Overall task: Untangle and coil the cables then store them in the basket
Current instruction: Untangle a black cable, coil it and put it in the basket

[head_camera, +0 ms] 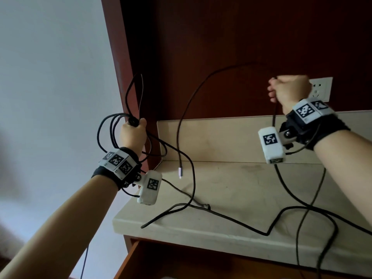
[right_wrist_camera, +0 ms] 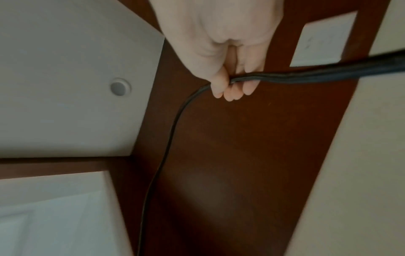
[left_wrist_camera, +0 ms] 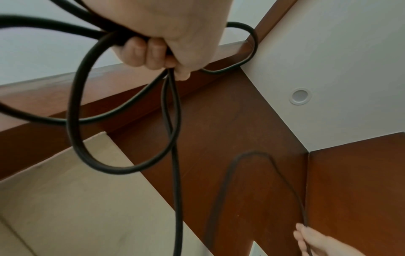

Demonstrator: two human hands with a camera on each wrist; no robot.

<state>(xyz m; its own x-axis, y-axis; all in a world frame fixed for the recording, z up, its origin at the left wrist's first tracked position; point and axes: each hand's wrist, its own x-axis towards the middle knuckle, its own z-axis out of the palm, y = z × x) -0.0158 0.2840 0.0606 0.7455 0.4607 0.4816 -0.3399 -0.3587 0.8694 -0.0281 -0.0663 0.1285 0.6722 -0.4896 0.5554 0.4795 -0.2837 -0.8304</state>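
Over on the left, a bunch of black cable loops (head_camera: pixel 112 129) is clamped in the left hand (head_camera: pixel 132 133), fingers curled tight round them and raised so the turns hang free. At centre, a loose strand with a pale plug (head_camera: pixel 180 172) is dangled above the counter (head_camera: pixel 231 188). To the right, the cable (right_wrist_camera: pixel 306 72) is pinched in the right hand (head_camera: pixel 289 91), lifted high, seemingly to draw slack for the next turn. No basket is seen.

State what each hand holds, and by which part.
The left hand grips a bundle of black cable loops where they gather. The right hand pinches one black cable along its length, away from its hanging plug end.
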